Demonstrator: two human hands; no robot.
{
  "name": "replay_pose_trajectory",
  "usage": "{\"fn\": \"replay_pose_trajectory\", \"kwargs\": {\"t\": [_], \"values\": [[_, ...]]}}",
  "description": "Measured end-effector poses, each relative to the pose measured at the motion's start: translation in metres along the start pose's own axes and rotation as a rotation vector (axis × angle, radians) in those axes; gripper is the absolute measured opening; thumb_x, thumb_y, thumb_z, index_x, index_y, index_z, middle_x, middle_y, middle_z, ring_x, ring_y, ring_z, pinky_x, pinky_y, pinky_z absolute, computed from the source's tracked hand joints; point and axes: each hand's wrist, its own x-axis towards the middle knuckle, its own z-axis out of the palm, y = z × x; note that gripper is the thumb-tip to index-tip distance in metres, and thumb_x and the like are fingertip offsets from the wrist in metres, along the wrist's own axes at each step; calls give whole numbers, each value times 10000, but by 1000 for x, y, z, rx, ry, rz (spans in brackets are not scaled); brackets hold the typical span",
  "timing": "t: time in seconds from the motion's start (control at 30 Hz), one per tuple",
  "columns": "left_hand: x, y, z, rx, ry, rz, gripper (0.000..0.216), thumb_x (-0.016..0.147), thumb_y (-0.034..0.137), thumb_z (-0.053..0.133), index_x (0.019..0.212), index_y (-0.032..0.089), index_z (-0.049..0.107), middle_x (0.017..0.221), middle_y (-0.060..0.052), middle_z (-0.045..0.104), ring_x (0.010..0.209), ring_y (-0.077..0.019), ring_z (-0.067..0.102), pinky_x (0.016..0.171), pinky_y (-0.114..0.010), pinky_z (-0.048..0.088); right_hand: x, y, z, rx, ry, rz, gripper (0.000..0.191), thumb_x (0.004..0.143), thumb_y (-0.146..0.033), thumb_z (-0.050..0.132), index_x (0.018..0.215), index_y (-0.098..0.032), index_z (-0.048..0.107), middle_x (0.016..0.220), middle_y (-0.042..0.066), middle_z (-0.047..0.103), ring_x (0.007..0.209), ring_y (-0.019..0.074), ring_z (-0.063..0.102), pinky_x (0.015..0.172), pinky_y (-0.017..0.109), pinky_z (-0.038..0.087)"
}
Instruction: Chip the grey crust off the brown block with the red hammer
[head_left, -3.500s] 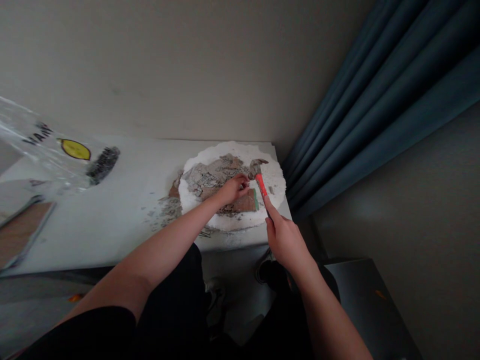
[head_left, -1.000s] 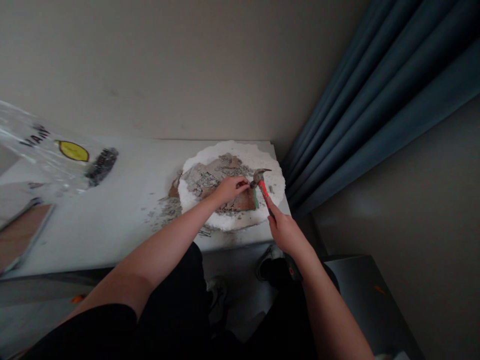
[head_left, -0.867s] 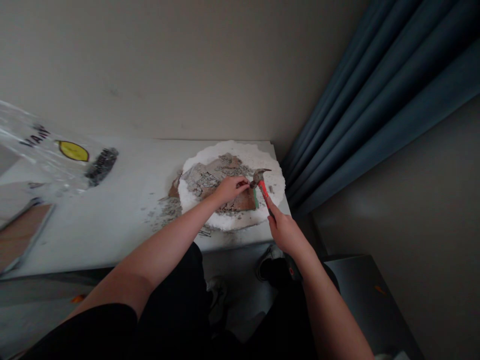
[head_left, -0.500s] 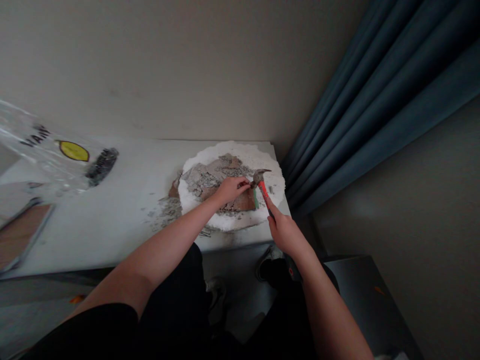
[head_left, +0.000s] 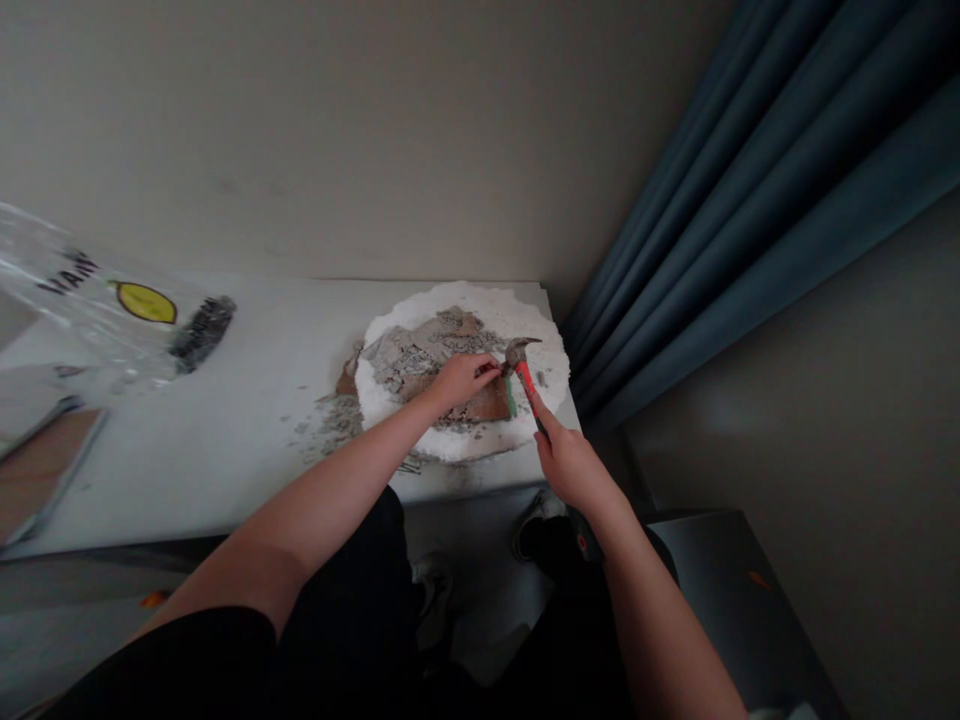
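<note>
My right hand point(head_left: 568, 463) grips the red handle of a small claw hammer point(head_left: 523, 375), whose metal head sits just right of my left fingertips. My left hand point(head_left: 459, 379) is pinched on something small beside the hammer head; I cannot make out what it is. Both hands work over a brown, crumbling block point(head_left: 424, 355) with grey broken pieces, lying on a round white foam pad point(head_left: 487, 300) at the right end of a white table point(head_left: 247, 440).
Grey crumbs point(head_left: 330, 420) are scattered left of the pad. A clear plastic bag point(head_left: 112, 310) with a yellow label and black contents lies at the far left, and a wood-faced board point(head_left: 37, 470) nearer me. Blue curtains point(head_left: 750, 200) hang at right, a wall behind.
Since 3.5 s ago the hammer head came down from above the block to beside my left fingers. Over the last second, almost nothing has moved.
</note>
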Motion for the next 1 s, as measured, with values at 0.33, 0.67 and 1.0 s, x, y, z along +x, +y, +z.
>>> {"fn": "replay_pose_trajectory", "kwargs": {"t": [0.33, 0.67, 1.0], "values": [[0, 1, 0, 11, -6, 14, 265, 954, 394, 539, 965, 213, 732, 969, -64, 789, 898, -222, 696, 869, -365, 514, 1, 3, 4, -5, 9, -27, 707, 1056, -236, 382, 1716, -274, 133, 1029, 129, 787, 886, 281, 730, 774, 335, 483], [1, -4, 3, -3, -7, 5, 264, 957, 387, 544, 962, 209, 738, 954, -58, 783, 884, -216, 697, 862, -359, 511, -2, 1, 2, 9, 38, -29, 697, 1053, -237, 389, 1713, -271, 168, 1039, 116, 787, 902, 277, 735, 797, 339, 498], [6, -11, 8, -18, 45, 64, 213, 925, 351, 624, 892, 170, 731, 1106, -122, 723, 941, -219, 678, 909, -378, 536, -20, -24, -11, -52, 97, -37, 683, 1069, -226, 364, 1716, -239, 147, 1014, 130, 774, 839, 272, 729, 782, 363, 518]]}}
